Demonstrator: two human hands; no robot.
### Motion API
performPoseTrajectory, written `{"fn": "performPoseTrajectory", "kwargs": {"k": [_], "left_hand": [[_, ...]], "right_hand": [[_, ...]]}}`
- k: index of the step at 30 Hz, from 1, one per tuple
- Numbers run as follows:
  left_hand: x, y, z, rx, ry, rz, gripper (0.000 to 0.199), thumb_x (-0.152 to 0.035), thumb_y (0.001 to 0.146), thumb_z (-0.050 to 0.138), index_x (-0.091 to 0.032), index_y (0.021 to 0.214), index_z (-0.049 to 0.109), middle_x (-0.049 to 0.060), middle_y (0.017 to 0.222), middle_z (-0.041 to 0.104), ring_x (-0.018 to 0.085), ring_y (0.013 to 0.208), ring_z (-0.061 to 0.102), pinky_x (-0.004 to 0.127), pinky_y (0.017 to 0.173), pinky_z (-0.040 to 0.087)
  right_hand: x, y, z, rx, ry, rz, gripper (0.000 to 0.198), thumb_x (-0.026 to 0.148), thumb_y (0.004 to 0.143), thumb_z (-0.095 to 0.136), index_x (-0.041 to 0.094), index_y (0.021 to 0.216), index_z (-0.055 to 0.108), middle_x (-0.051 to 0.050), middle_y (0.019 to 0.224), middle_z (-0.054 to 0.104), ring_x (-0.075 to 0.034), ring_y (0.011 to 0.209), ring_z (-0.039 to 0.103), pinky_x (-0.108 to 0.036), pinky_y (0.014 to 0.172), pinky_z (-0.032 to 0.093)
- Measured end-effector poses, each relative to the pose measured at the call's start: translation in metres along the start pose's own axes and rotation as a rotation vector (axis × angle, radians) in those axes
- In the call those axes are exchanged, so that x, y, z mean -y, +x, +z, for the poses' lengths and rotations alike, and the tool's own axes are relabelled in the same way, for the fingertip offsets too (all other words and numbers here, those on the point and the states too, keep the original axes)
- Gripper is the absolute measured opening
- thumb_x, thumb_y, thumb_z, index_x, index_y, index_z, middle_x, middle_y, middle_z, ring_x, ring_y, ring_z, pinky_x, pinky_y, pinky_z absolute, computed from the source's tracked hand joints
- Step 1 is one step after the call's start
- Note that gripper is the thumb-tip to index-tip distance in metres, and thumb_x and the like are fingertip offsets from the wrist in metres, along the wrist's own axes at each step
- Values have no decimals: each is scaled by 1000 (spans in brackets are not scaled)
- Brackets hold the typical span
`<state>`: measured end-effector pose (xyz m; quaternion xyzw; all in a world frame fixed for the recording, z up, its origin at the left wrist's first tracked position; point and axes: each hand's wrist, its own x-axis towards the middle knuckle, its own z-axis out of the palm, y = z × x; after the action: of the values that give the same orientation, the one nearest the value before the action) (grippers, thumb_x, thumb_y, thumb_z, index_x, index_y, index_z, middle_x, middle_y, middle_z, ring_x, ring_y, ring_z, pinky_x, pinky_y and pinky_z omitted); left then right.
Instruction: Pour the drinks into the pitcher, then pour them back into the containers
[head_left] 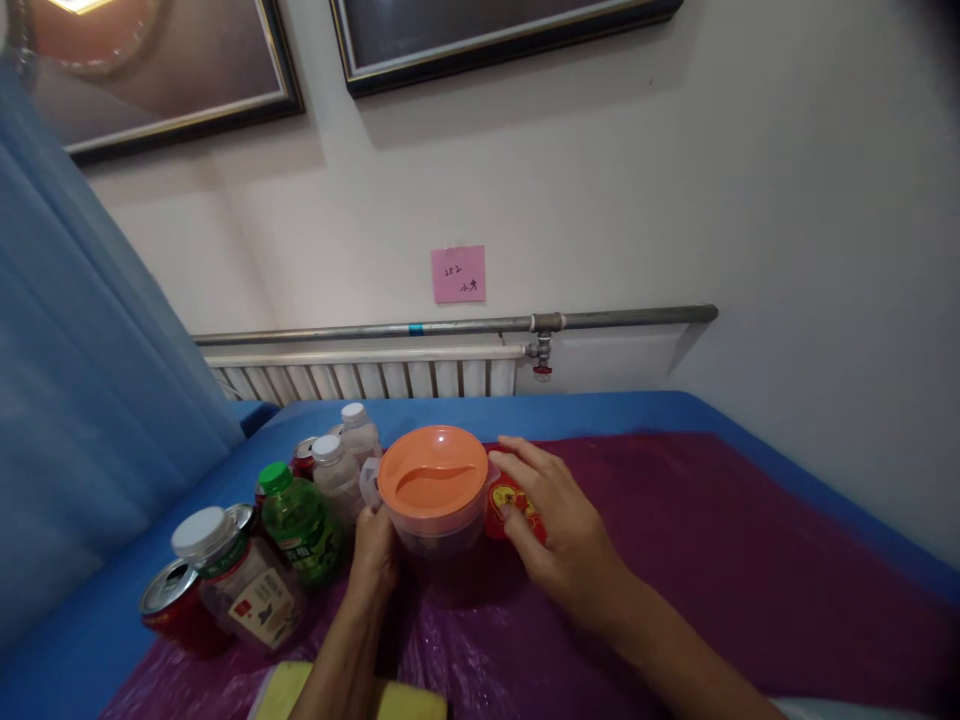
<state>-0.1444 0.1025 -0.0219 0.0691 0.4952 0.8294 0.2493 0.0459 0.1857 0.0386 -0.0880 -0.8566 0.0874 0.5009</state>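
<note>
A clear plastic pitcher (439,535) with an orange lid (435,470) stands upright in the middle. My left hand (375,550) is closed at its left side, just below the handle (370,484); its fingertips are hidden by the pitcher. On the other side, my right hand (559,525) is open, thumb and fingers apart, close to the spout. Between that hand and the pitcher shows a red container (504,495) with a yellow design, partly covered. Whether the right fingertips touch either one I cannot tell.
Left of the pitcher stand a green bottle (304,525), a white-capped jar (244,590), small clear bottles (337,480) and red cans (176,605). A yellow cloth (409,702) lies near the front on purple sheeting (660,560). Behind is a radiator (375,377); a blue curtain (97,300) hangs left.
</note>
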Motion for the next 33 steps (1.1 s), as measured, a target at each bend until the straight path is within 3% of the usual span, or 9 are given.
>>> {"fn": "performPoseTrajectory", "kwargs": {"k": [5, 10, 17, 24, 28, 33], "left_hand": [[3, 2, -2, 48, -3, -34, 33, -24, 60, 77, -16, 91, 74, 9, 85, 78, 25, 88, 73, 37, 85, 57], [7, 7, -8, 42, 7, -53, 36, -26, 58, 78, -15, 92, 73, 10, 81, 77, 27, 78, 73, 41, 79, 58], [6, 7, -7, 50, 11, -53, 38, -27, 56, 79, -15, 92, 74, 12, 87, 78, 26, 74, 73, 41, 75, 58], [4, 5, -4, 40, 25, -16, 39, -29, 56, 79, -15, 91, 74, 13, 92, 77, 27, 77, 72, 40, 72, 58], [0, 6, -6, -11, 44, 49, 39, -30, 57, 79, -15, 93, 74, 11, 94, 77, 24, 80, 70, 37, 74, 56], [-3, 8, -13, -63, 87, 196, 44, -35, 60, 80, -18, 99, 73, 6, 97, 75, 19, 84, 65, 31, 81, 50]], "right_hand": [[1, 1, 0, 89, -112, -168, 51, -2, 81, 45, 19, 125, 56, -12, 129, 63, -30, 124, 53, -51, 96, 52], [3, 2, 0, 111, -105, -167, 50, -3, 80, 44, 18, 124, 56, -13, 126, 63, -28, 121, 54, -48, 94, 52], [1, -4, 6, 129, -146, -150, 58, -3, 81, 45, 16, 135, 50, -17, 140, 54, -31, 132, 46, -52, 99, 49], [-1, -10, 11, 141, -75, -103, 58, -1, 84, 45, 18, 138, 47, -17, 143, 53, -28, 133, 50, -49, 99, 51], [-1, -11, 11, 95, 23, 36, 57, 7, 88, 48, 21, 143, 42, -15, 146, 50, -26, 136, 48, -49, 106, 48], [-2, -9, 11, 11, 157, 178, 37, 16, 91, 52, 23, 127, 53, -10, 126, 65, -23, 121, 61, -43, 102, 53]]}}
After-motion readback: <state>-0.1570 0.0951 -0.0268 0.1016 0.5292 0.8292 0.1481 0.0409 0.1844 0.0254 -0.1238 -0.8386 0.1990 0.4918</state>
